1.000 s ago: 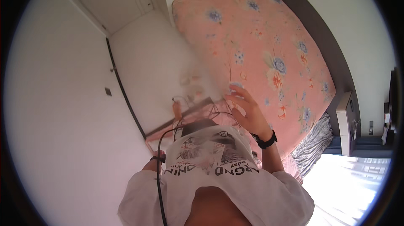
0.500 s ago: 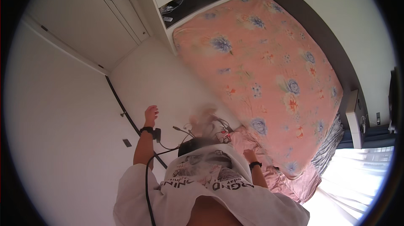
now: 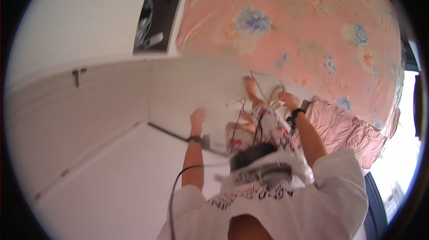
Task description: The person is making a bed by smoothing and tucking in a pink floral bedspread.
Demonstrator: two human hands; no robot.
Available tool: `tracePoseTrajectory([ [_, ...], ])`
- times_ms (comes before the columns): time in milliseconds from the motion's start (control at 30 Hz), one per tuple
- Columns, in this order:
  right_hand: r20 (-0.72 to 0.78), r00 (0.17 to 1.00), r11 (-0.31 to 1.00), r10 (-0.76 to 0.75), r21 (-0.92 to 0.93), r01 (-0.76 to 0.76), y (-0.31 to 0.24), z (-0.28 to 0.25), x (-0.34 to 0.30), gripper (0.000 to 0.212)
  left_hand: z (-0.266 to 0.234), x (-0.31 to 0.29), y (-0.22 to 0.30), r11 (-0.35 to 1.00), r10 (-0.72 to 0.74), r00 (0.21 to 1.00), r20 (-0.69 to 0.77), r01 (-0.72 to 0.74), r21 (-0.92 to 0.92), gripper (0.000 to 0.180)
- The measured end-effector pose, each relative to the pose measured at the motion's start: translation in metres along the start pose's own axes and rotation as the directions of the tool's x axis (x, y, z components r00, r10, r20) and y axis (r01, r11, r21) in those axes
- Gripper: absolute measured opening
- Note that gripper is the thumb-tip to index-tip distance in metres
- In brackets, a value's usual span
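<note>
My left hand hangs over the pale floor beside the wall, blurred, with its fingers held out and nothing visible in them. A dark band with a small box circles that wrist. On the other side, my right hand is near the bed's edge, its fingers curled in. What it holds, if anything, I cannot make out. Just left of its fingers is a light shoe or slipper on the floor. A thin grey cable loops close by. My bare foot rests on the floor between the hands.
A bed with a pink floral sheet fills the upper right, and crumpled pink cloth lies along its near side. Upper left, a dark shelf holds cords and a white object. A door handle shows at left.
My view has swung, bringing the bed and shelf nearer. The right hand has moved from beside my body out toward the shoe. The left arm stays extended.
</note>
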State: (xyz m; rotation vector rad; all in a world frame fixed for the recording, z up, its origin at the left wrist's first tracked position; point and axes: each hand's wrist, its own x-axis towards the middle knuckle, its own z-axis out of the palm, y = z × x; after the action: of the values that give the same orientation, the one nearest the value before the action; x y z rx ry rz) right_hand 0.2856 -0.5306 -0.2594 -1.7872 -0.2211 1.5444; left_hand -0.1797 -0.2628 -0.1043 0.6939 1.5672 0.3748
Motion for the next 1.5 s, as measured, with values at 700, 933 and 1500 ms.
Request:
tracePoseTrajectory([
  [700, -0.795, 0.591, 0.976, 0.137, 0.21, 0.057, -0.124, 0.24, 0.128, 0.045, 0.097, 0.291, 0.101, 0.951, 0.174, 0.982, 0.069, -0.186, 0.249, 0.042],
  [933, -0.809, 0.571, 0.99, 0.137, 0.133, -0.049, -0.105, 0.233, 0.111, 0.044, 0.099, 0.282, 0.055, 0.649, 0.61, 0.79, 0.057, -0.539, 0.537, 0.039],
  [1500, -0.938, 0.138, 0.911, -0.318, -0.342, -0.228, -0.109, 0.167, 0.106, 0.088, 0.011, 0.388, 0.203, 0.999, -0.012, 1.0, 0.0, 0.012, -0.048, 0.051],
])
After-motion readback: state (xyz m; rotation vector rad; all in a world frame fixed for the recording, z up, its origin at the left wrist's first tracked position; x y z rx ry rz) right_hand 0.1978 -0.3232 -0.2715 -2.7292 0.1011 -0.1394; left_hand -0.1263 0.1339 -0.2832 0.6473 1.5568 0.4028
